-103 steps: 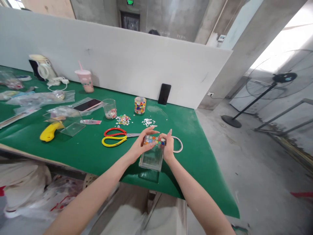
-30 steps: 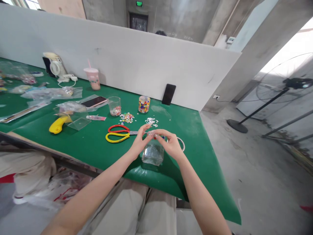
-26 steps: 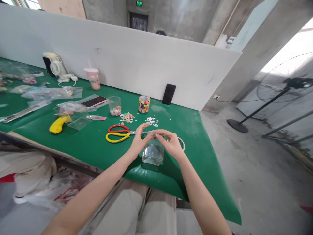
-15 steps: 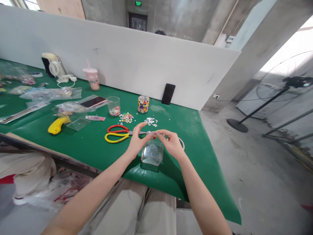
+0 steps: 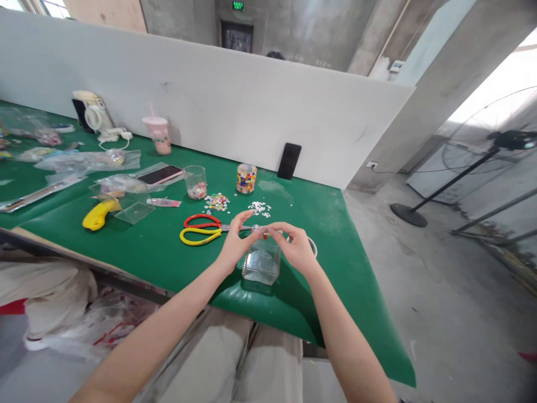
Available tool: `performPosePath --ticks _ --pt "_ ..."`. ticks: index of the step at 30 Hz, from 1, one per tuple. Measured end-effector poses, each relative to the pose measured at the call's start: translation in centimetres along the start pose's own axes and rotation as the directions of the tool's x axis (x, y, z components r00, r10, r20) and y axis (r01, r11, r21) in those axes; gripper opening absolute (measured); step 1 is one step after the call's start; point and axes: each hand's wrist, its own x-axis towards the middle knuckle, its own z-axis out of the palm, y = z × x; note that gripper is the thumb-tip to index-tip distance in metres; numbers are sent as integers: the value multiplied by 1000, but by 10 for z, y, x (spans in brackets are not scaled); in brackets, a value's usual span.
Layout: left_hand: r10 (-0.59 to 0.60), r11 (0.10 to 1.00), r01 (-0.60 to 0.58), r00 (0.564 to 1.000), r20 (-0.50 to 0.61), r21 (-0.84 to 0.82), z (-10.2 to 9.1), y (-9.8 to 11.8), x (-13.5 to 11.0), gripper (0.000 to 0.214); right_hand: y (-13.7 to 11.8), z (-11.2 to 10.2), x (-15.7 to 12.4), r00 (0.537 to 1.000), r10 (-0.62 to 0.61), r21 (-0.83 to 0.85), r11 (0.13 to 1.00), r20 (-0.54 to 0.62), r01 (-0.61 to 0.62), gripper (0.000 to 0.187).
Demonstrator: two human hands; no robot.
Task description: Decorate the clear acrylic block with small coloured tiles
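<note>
A clear square glass container [image 5: 262, 264] stands on the green table [image 5: 159, 252] near its front edge, with a row of small coloured tiles along its top rim. My left hand [image 5: 233, 246] holds the container's left side, thumb and fingers pinched at the rim. My right hand [image 5: 296, 247] grips the right side, fingers curled over the rim and pinching a small piece there. Red and yellow scissors [image 5: 201, 229] lie just left of my hands.
Loose tile piles [image 5: 216, 201] and white chips [image 5: 260, 209] lie beyond the scissors. A tiled cup [image 5: 246, 178], a clear cup [image 5: 195, 182], two phones [image 5: 291, 160], a yellow tool [image 5: 97, 215], plastic bags and a pink drink cup [image 5: 160, 135] sit along the table. A floor fan [image 5: 482, 157] stands right.
The container went from tilted toward me to upright on the table. Over the last second my hands have stayed pinched at its rim with only slight finger shifts.
</note>
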Motion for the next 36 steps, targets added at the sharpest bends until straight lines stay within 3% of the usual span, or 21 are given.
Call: performPosePath --ticks 18,25,28,32,34,36 --pt "-65 994 69 997 44 -89 0 3 0 50 -3 0 0 1000 11 -19 1000 5 -11 17" --pt "-131 956 147 988 79 -254 1 12 -1 49 -4 1 -1 999 -35 -28 999 -26 34 15" --pt "-195 891 242 968 159 -384 -3 35 -6 48 -7 -5 -4 994 -75 -1 997 -77 75 16" --pt "-238 765 371 922 304 -526 -8 88 -19 44 -28 -16 -5 972 -129 26 990 -195 137 14" --pt "-248 536 499 864 438 -681 -6 116 -24 41 -51 -18 -2 944 -261 5 963 -202 268 17" --pt "-225 390 558 829 511 -733 0 138 -26 33 -77 -17 3 888 -417 -41 908 -193 418 27"
